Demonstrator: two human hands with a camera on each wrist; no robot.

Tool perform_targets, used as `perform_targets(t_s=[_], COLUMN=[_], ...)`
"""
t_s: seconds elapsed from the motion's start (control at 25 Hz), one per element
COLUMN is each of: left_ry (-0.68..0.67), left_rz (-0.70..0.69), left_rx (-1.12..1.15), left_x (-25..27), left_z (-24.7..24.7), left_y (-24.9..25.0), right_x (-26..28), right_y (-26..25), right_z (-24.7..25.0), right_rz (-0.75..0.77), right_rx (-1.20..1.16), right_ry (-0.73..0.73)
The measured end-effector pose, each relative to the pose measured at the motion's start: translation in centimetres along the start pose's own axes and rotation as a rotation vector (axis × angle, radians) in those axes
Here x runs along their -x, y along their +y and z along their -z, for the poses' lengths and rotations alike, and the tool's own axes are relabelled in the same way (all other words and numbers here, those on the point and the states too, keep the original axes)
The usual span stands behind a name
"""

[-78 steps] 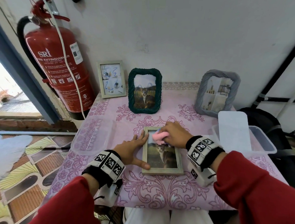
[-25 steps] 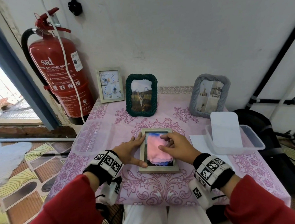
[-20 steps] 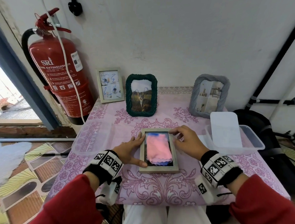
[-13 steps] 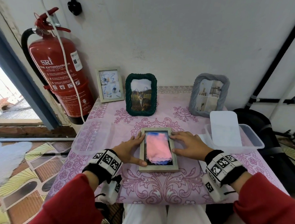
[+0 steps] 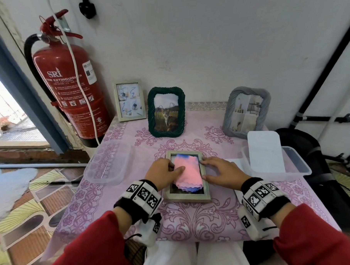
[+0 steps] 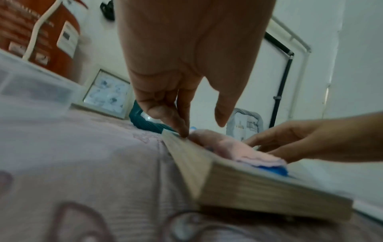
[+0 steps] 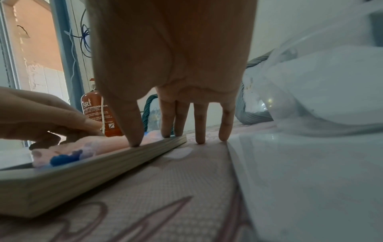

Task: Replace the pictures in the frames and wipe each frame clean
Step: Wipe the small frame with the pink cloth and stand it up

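A pale wooden picture frame [image 5: 187, 197] lies flat on the pink tablecloth, straight in front of me. A pink cloth [image 5: 188, 174] with a blue layer under it is spread over its glass and hides most of the picture. My left hand [image 5: 174, 166] hovers at the cloth's left edge. Its bent fingertips [image 6: 184, 134] touch the frame's left rail [image 6: 186, 155] and the thumb stands just above the cloth [image 6: 225, 147]. My right hand [image 5: 208, 169] lies flat. Its thumb and two fingers [image 7: 134, 142] rest on the right rail [image 7: 116, 160]; the other two touch the tablecloth.
Three framed pictures stand along the wall: a small wooden one [image 5: 129, 100], a green one [image 5: 166, 112] and a grey one [image 5: 246, 111]. A clear lid [image 5: 106, 165] lies at the left and a clear box [image 5: 295, 167] holding a white sheet [image 5: 265, 154] at the right. A red fire extinguisher [image 5: 71, 91] stands left of the table.
My right hand stopped wiping, left the cloth spread on the glass and moved to the frame's right rail. My left hand shifted from the frame's left side onto the cloth's left edge.
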State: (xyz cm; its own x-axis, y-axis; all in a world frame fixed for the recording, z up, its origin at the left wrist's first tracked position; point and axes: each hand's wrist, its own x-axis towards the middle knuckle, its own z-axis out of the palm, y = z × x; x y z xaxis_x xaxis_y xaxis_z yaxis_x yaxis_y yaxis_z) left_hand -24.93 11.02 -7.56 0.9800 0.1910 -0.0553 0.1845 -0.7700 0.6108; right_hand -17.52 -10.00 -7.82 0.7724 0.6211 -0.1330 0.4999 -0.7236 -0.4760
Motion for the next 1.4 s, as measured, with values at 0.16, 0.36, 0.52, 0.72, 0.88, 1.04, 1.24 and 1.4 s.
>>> perform_targets(t_s=[0.16,0.36,0.52,0.72,0.88,1.04,1.24,1.4], left_ry=[-0.082,-0.094,-0.080,-0.102,-0.081,0.027,0.131,0.273], left_rz=[0.038,0.009,-0.006,0.120,0.154,0.166,0.087,0.062], left_rx=[-0.107,-0.062,0.149,0.420,0.525,0.593,0.702,0.710], left_x=[-0.3,-0.4,0.0,-0.1,-0.5,-0.8,-0.4,-0.2], left_z=[-0.5,-0.7,-0.9,-1.0,-0.5,0.5,3.4,6.0], left_y=[0.6,1.0,1.2,1.4,1.3,1.0,-0.8,-2.7], right_x=[0.1,0.2,0.3,0.5,0.8,0.9,0.9,0.5], right_y=[-0.1,0.0,0.1,0.3,0.4,0.1,-0.6,-1.4], right_z=[-0.1,-0.2,-0.4,-0.7,-0.7,-0.6,-0.8,-0.6], right_rz=[-0.017,-0.007,-0.012,-0.036,-0.048,-0.044,-0.038,-0.038], right_rx=[0.005,-0.016,-0.029,-0.053,-0.102,-0.096,-0.020,0.005], right_ry=[-0.002,0.009,0.016,0.039,0.053,0.064,0.054,0.059])
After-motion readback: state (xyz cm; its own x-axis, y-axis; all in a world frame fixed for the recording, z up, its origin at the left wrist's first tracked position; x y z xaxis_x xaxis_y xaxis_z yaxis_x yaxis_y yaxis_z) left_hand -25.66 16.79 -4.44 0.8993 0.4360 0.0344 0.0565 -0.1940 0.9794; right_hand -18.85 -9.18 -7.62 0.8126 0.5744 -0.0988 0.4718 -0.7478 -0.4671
